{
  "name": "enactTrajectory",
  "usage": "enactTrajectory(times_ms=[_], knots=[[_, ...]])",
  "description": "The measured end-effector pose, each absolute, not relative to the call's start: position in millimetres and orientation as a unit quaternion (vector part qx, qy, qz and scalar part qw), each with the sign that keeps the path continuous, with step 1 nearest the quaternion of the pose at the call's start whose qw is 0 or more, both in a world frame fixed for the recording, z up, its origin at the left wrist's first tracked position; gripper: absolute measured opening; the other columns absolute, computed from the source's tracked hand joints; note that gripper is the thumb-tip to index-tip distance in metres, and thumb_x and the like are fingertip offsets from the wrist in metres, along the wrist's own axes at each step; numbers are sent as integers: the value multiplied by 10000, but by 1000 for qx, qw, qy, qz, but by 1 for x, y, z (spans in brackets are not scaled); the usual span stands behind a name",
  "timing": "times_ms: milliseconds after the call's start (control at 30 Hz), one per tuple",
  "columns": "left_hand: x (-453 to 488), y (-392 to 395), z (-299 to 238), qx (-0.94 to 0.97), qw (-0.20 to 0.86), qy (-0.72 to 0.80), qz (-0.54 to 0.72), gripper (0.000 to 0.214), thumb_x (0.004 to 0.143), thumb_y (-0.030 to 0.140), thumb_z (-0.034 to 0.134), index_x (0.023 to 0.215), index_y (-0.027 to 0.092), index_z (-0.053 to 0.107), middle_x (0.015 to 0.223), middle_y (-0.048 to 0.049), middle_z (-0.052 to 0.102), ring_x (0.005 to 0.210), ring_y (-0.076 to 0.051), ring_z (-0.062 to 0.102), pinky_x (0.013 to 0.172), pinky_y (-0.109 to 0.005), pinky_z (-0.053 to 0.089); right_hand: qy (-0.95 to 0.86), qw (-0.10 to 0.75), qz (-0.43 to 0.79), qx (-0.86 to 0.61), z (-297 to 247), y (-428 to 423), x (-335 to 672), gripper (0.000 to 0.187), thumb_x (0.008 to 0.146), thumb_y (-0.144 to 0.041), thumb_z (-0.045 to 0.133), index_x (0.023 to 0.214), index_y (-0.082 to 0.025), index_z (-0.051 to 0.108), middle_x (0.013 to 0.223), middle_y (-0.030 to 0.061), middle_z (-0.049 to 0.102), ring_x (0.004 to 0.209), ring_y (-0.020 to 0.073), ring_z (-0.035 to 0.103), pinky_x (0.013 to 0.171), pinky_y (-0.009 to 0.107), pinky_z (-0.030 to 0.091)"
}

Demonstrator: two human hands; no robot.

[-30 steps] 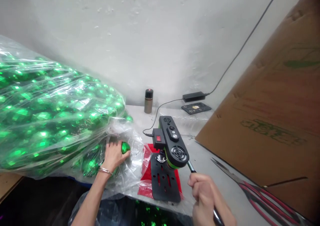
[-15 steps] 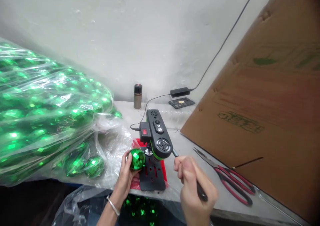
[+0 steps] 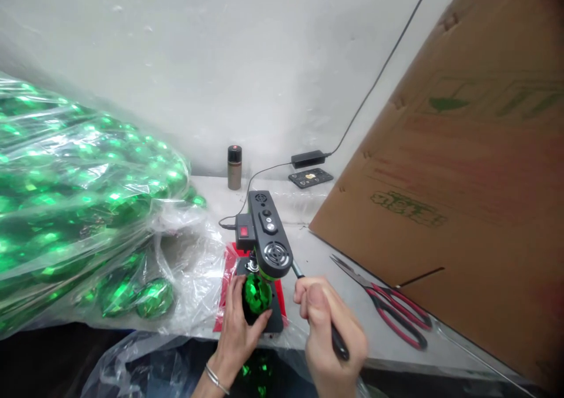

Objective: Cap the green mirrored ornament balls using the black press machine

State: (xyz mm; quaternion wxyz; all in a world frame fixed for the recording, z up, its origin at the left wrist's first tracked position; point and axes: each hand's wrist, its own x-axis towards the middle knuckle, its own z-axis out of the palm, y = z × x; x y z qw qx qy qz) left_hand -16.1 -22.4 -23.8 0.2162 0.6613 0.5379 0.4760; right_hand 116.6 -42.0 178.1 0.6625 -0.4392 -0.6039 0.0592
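Observation:
My left hand (image 3: pixel 238 330) is closed round a faceted green ball (image 3: pixel 258 293) and holds it on the black base plate, right under the head of a small black machine (image 3: pixel 263 235). My right hand (image 3: pixel 328 327) is wrapped round the machine's black lever handle (image 3: pixel 337 342), just right of the ball. The machine stands on a red mat (image 3: pixel 229 266) near the table's front edge. A large clear plastic bag (image 3: pixel 79 204) full of the same green balls lies to the left.
Red-handled scissors (image 3: pixel 388 310) lie on the table to the right, beside a leaning cardboard sheet (image 3: pixel 453 169). At the back stand a small can (image 3: pixel 234 167), a power adapter (image 3: pixel 307 158) and a dark remote-like pad (image 3: pixel 311 178). Another bag with green balls (image 3: pixel 258 371) hangs below the table edge.
My left hand took a green ball out of the bag and carried it right, to under the machine's head. My right hand kept hold of the lever.

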Motion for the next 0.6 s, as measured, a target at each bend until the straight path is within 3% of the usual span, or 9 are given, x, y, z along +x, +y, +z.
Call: enactTrajectory(times_ms=[200,433,600], knots=[[-11,-26,-24,666,182,539,482,690,931,298,782,1544,218,475,1529,-215,623,1463,-421,635,1174,-639,587,-611,662,52,-432,174,-43,118,306,1092,-64,473,839,-226,529,733,-22,593,622,94,587,570,235,441],[-7,-16,-13,643,278,546,460,753,814,302,859,1499,207,560,1543,-207,633,1489,-435,609,1238,-673,518,-602,662,54,-443,168,-46,118,294,1099,-88,463,844,-222,526,730,-27,577,611,82,556,563,226,421],[-7,-9,-7,616,371,540,438,790,740,382,902,1447,182,613,1467,-207,703,1396,-434,679,1200,-681,542,-603,677,48,-419,169,-42,116,317,1073,-30,474,821,-217,520,710,-30,547,599,84,546,547,227,417]])
